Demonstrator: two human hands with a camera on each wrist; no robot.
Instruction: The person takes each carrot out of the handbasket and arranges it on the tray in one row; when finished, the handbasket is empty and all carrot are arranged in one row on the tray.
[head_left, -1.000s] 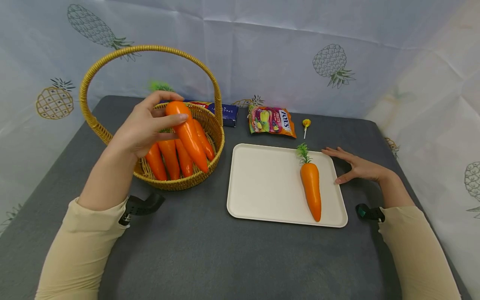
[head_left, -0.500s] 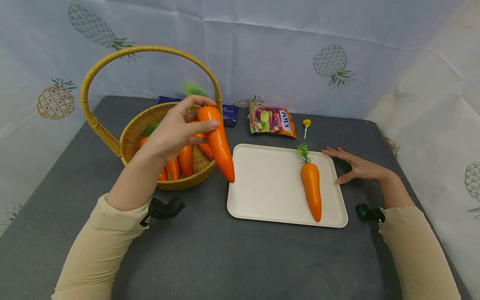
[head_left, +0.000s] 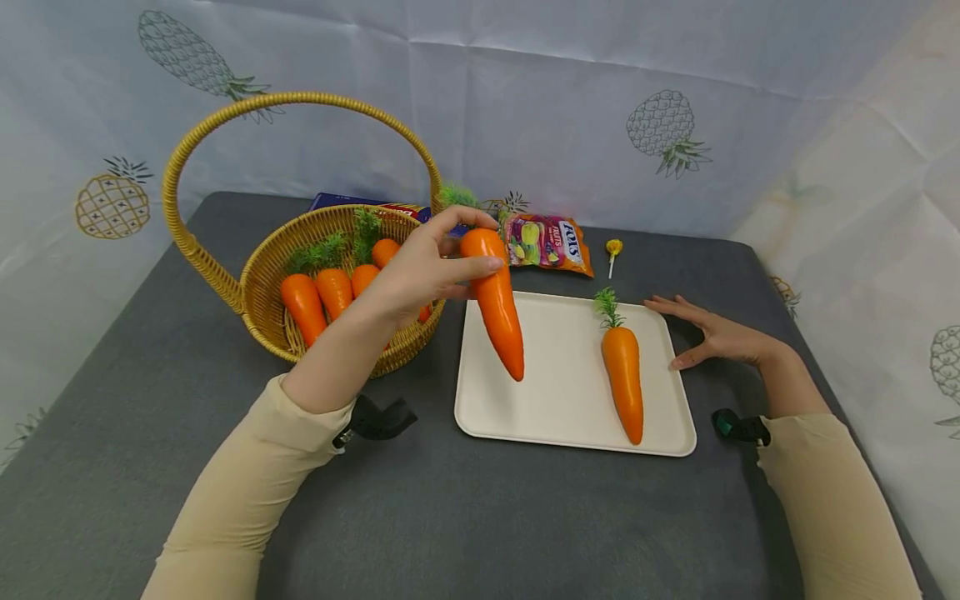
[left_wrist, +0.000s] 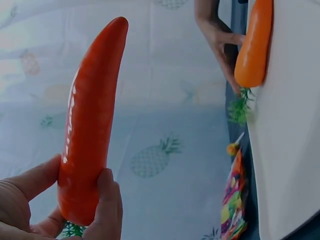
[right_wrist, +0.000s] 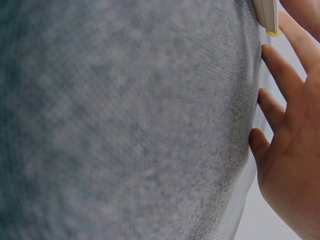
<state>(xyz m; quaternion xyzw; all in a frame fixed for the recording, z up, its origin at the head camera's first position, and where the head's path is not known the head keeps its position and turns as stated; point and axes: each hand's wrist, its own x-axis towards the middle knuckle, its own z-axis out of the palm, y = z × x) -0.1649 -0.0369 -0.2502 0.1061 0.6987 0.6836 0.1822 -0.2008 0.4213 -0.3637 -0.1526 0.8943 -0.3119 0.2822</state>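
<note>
My left hand (head_left: 427, 271) grips an orange carrot (head_left: 497, 304) near its leafy end, tip pointing down, above the left part of a cream tray (head_left: 540, 429). In the left wrist view the thumb and fingers pinch the thick end of this carrot (left_wrist: 90, 125). A second carrot (head_left: 622, 383) lies on the tray's right side, green top toward the back. My right hand (head_left: 720, 337) rests at the tray's right edge, fingers spread; in the right wrist view its fingertips (right_wrist: 272, 55) meet the grey cloth. Several more carrots (head_left: 303, 302) lie in a wicker basket (head_left: 262, 275), partly hidden by the left forearm.
The basket's tall arched handle (head_left: 300, 98) rises at the left. Behind the tray lie a colourful candy bag (head_left: 551, 243) and a yellow lollipop (head_left: 613, 248). A blue box (head_left: 337, 200) sits behind the basket, against the pineapple-print curtain (head_left: 525, 125).
My left hand has lifted the carrot out of the basket and carried it right, over the tray. The right hand and the carrot on the tray stay in place.
</note>
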